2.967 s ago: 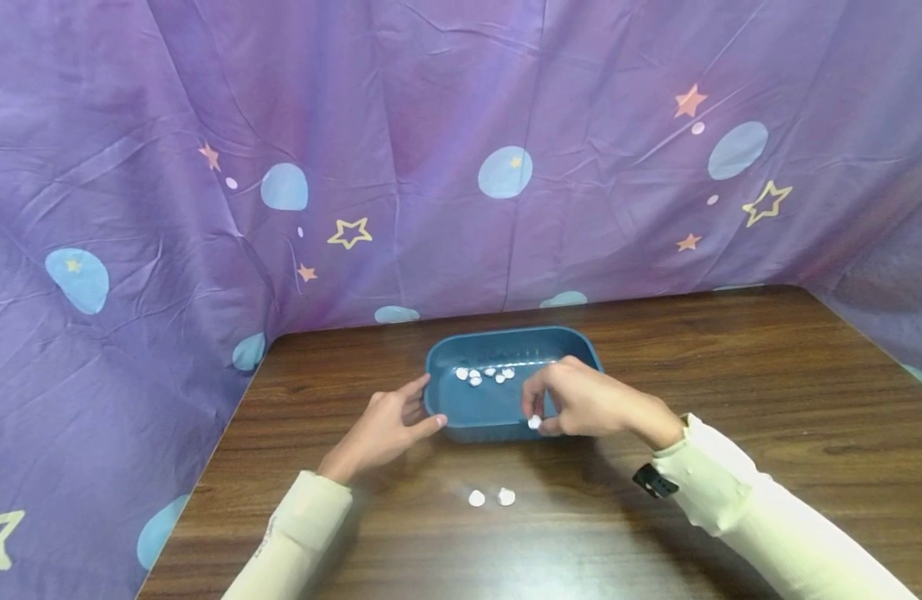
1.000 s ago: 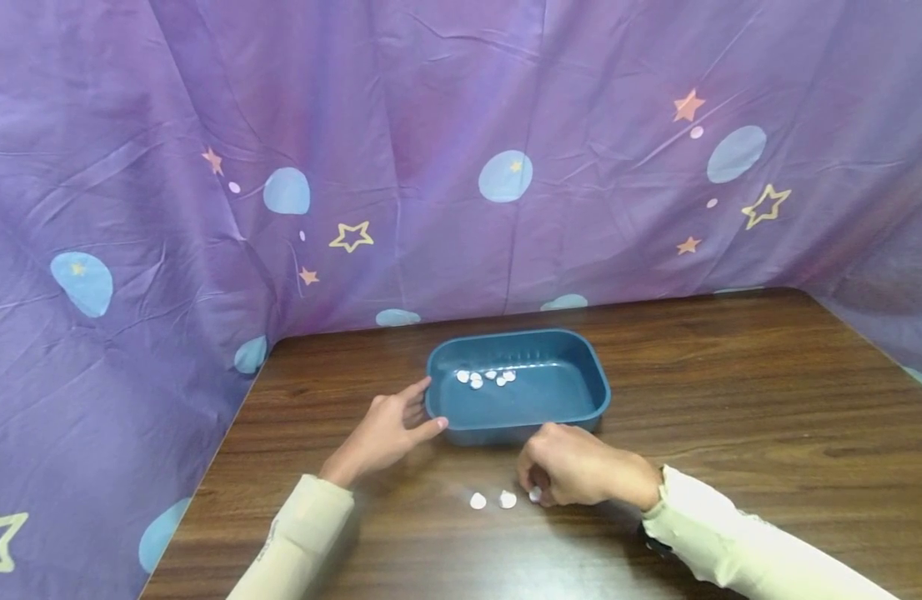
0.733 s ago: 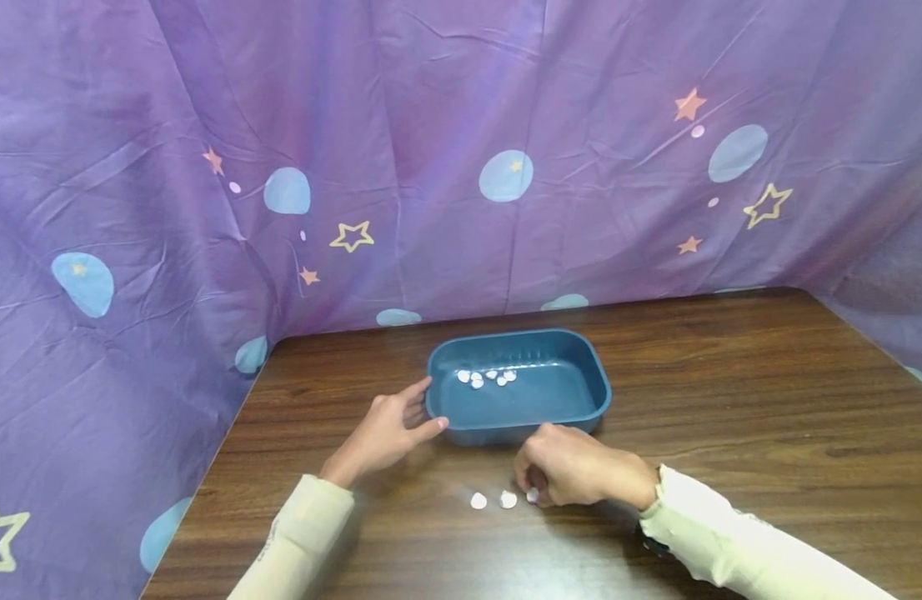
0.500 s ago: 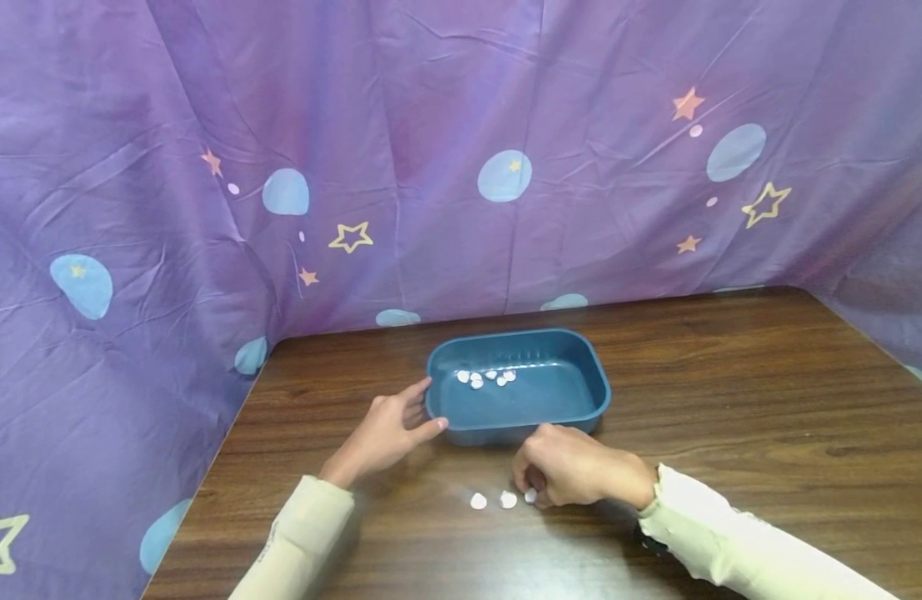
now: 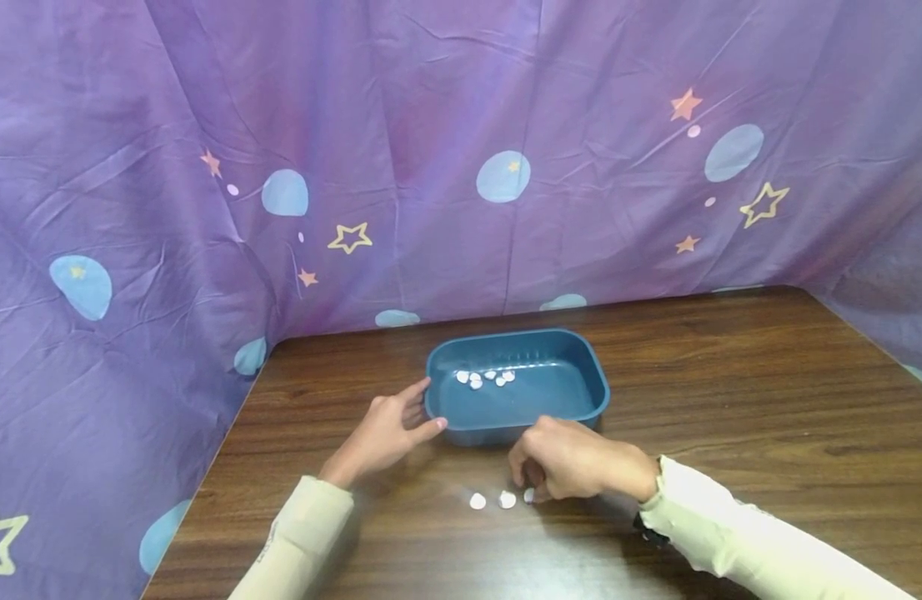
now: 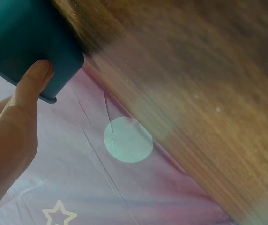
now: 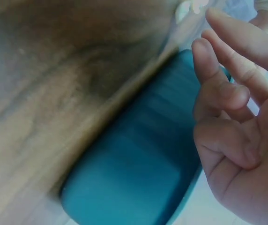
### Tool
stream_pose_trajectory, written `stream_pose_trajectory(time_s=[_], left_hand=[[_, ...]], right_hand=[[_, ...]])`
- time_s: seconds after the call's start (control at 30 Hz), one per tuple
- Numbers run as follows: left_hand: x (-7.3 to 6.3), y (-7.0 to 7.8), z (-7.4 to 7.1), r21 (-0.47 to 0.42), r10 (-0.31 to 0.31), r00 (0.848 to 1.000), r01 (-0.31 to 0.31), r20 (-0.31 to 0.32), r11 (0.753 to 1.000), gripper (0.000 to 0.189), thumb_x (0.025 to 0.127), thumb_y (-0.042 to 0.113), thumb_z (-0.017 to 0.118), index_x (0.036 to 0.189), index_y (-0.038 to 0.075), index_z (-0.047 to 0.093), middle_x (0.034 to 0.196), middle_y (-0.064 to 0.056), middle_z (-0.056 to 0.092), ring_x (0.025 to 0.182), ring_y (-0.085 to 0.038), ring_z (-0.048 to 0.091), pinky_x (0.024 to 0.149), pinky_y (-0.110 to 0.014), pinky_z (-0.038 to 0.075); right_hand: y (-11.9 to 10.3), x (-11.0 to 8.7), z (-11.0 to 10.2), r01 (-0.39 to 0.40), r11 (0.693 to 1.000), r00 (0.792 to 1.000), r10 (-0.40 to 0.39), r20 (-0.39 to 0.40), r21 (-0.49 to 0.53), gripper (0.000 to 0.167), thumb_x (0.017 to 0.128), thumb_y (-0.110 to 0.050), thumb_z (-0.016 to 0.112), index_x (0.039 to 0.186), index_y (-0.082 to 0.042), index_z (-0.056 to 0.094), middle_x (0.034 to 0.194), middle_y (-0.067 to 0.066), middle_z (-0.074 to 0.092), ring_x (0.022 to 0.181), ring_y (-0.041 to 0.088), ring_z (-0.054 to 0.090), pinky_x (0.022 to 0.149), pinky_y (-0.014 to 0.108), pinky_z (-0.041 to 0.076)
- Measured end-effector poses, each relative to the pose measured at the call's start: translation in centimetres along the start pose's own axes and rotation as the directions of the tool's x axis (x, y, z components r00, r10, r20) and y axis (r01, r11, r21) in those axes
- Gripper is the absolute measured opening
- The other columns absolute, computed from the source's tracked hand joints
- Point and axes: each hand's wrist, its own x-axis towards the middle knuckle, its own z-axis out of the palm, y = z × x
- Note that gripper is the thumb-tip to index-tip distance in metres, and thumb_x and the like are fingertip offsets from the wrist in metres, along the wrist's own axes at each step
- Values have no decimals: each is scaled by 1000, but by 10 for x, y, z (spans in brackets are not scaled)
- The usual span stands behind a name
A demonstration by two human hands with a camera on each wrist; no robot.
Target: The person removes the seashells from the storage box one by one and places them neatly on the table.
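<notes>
A blue plastic bin [image 5: 517, 429] stands mid-table with several small white pebble-like pieces [image 5: 476, 384] on its floor. My left hand [image 5: 382, 429] touches the bin's left end, index fingertip at the rim and thumb at the front corner; in the left wrist view the thumb [image 6: 33, 82] lies against the outer wall. In front of the bin, my right hand [image 5: 569, 458] is low over the table, thumb beside a white piece [image 5: 529, 496]. The right wrist view shows thumb and index finger apart, the other fingers curled, nothing between them. Two more white pieces [image 5: 507, 500] [image 5: 478, 501] lie left of it.
The brown wooden table [image 5: 731, 392] reaches back to a purple curtain [image 5: 431, 150] printed with stars and blue ovals. A dark wristband [image 5: 651, 532] shows under the right sleeve.
My right hand came from over the bin's front rim down to the table with a white piece, set it right of the other two, and has now loosened its fingers. The left hand stays put.
</notes>
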Motion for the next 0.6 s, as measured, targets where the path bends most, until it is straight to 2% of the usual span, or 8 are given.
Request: stream_pose_trajectory(time_s=[0.17,0.37,0.6], left_hand=[[-1,-1,0,-7,1,1000,-1,-5,1000,76,92,25,74,150,-6,37,136,-29,59,123,-35,65,104,-40,55],[0,-1,0,9,-8,1000,8,-6,1000,75,92,25,73,151,-5,37,136,-27,60,124,-33,65,104,-39,55],[0,-1,0,0,-6,1000,6,-4,1000,76,92,27,74,151,-5,37,137,-28,59,124,-34,65,104,-39,55]], right_hand=[[-2,3,-7,17,1000,1000,-17,10,8,22,67,-16,90,80,-21,73,63,-15,66,57,-7,52,54,11,47],[-2,10,-19,65,997,997,-66,33,28,23,68,-11,88,82,-19,73,65,-14,63,58,-6,51,55,11,48],[3,18,-34,83,992,992,-91,84,97,25,71,-8,86,92,-15,74,71,-12,69,64,-7,55,64,12,51]])
